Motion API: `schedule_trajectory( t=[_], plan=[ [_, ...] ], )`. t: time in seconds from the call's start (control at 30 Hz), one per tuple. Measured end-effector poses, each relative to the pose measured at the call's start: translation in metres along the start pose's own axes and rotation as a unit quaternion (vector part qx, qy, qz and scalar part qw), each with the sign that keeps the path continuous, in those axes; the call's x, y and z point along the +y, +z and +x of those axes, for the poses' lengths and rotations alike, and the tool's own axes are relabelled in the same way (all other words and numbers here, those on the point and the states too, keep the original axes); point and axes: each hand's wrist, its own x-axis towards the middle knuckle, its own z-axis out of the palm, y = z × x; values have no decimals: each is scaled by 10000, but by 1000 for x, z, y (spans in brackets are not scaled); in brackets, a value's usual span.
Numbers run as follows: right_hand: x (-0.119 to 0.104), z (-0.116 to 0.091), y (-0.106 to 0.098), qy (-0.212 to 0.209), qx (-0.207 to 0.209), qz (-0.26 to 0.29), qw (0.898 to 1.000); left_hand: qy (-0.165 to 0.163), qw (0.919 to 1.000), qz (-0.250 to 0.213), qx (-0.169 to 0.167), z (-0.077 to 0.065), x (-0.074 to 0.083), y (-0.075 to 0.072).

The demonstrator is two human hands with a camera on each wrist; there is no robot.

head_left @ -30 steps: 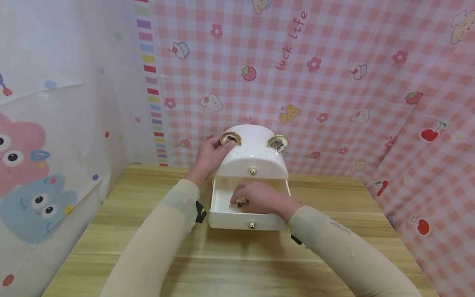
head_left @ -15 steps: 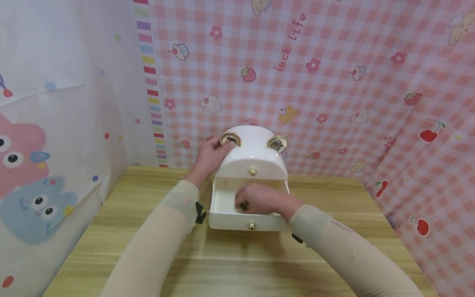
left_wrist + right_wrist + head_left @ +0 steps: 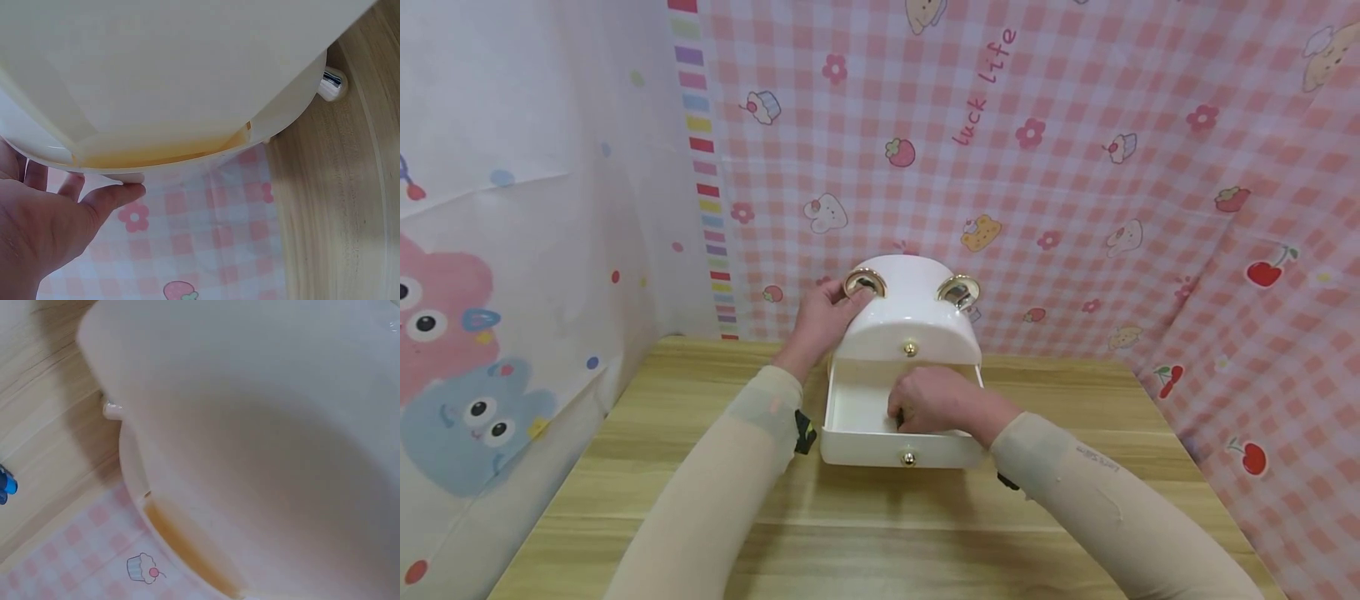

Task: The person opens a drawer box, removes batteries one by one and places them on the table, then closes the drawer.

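Note:
A white desktop drawer box (image 3: 910, 300) with gold-ringed ears stands on the wooden table, its lower drawer (image 3: 898, 448) pulled out. My left hand (image 3: 823, 321) grips the left ear (image 3: 865, 285), thumb on its front. In the left wrist view, the left hand (image 3: 56, 219) shows beside the white box (image 3: 169, 75). Inside the drawer, my right hand (image 3: 936, 402) pinches a small dark thing (image 3: 900, 418), mostly hidden by curled fingers. Its kind is unclear. The right wrist view shows the white drawer (image 3: 250, 425) but not the hand.
Behind the box hangs a pink checked cloth (image 3: 1037, 208); a white printed cloth (image 3: 550, 250) hangs on the left. Wooden tabletop (image 3: 880, 542) runs in front of the box. A blue thing (image 3: 9, 484) shows at the right wrist view's edge.
My right hand has shifted a little to the right inside the drawer, and the small black-and-gold thing is now more hidden by the fingers. The left hand stays on the ear.

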Motion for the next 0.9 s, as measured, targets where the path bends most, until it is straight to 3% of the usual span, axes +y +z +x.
schedule_trajectory(
  t=[0.6,0.9],
  plan=[
    [7,-10,8,170,253,331,9990,107,9999,58,9,0,1,-1],
    [6,-15,-1,141,401,536,9977,77,9999,102,-21,-2,2,-1]
  ],
)
